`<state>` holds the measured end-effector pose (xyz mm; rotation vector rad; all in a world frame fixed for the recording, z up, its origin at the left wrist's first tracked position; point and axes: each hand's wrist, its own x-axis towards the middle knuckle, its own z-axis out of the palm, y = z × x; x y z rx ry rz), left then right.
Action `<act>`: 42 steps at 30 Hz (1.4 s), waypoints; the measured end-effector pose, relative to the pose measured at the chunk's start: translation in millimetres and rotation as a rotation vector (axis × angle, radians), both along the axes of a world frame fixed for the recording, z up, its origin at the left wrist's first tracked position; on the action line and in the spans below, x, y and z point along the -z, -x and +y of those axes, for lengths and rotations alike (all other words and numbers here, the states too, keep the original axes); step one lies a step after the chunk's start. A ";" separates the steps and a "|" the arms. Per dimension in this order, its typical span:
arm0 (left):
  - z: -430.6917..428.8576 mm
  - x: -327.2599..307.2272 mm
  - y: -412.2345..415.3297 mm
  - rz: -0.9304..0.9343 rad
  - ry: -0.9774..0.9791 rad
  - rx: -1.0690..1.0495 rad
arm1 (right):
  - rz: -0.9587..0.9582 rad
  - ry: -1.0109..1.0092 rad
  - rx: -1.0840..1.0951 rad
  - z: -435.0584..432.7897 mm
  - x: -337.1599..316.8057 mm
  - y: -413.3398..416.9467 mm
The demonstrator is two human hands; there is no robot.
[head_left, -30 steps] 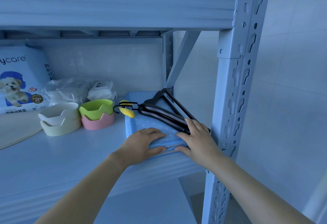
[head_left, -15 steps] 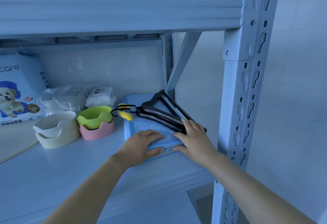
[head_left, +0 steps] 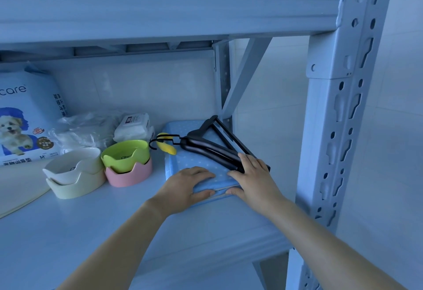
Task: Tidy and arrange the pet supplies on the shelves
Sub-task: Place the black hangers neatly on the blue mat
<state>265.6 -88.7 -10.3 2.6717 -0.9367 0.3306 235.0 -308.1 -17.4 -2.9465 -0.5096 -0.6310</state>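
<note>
Blue dotted mat (head_left: 194,163): folded and flat on the shelf (head_left: 68,232), at the 3 o'clock end, just beside the upright post (head_left: 332,152). We read its long axis as roughly 11-to-5, with the near short edge toward us.

Both hands are holding that near edge. The left hand (head_left: 183,189) has its fingers flat on top and its thumb along the front edge. The right hand (head_left: 254,179) does the same at the 5 o'clock corner, fingertips touching the ends of the black hangers (head_left: 212,147).

The hangers lie stacked on the mat, long axis about 10-to-4, hooks pointing to 9 o'clock past the mat's edge. A yellow piece (head_left: 168,148) sits at the hooks; we can't tell what it is.

Writing:
- The pad bag (head_left: 25,117) at 9 o'clock reads "care" with the start cut off. It also shows a dog picture, an "M", and Chinese text we can't read.
- The green bowl (head_left: 128,154) has dark print starting with "C", too small to read.
- The wipes pack (head_left: 134,127) label is illegible.

The green bowl is nested in a pink bowl (head_left: 130,175). A white bowl (head_left: 73,166) is nested in a cream bowl (head_left: 75,185) at its 9 o'clock. A clear plastic bag (head_left: 84,129) lies behind them.
</note>
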 end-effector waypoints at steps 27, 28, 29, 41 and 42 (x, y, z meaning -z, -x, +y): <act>27.8 -30.9 -41.2 -0.070 0.155 -0.075 | -0.014 -0.158 0.151 32.2 -41.6 -39.2; 28.8 -31.4 -44.9 -0.080 0.156 -0.075 | -0.019 -0.152 0.164 34.6 -41.2 -42.9; 29.5 -32.1 -48.9 -0.091 0.155 -0.071 | -0.024 -0.153 0.173 36.6 -40.7 -46.0; 5.7 -40.1 -107.3 -0.034 -0.015 0.040 | -0.049 -0.192 0.195 50.6 -36.6 -65.6; 2.0 -40.0 -110.7 -0.019 -0.027 0.067 | -0.060 -0.198 0.177 49.6 -36.1 -65.4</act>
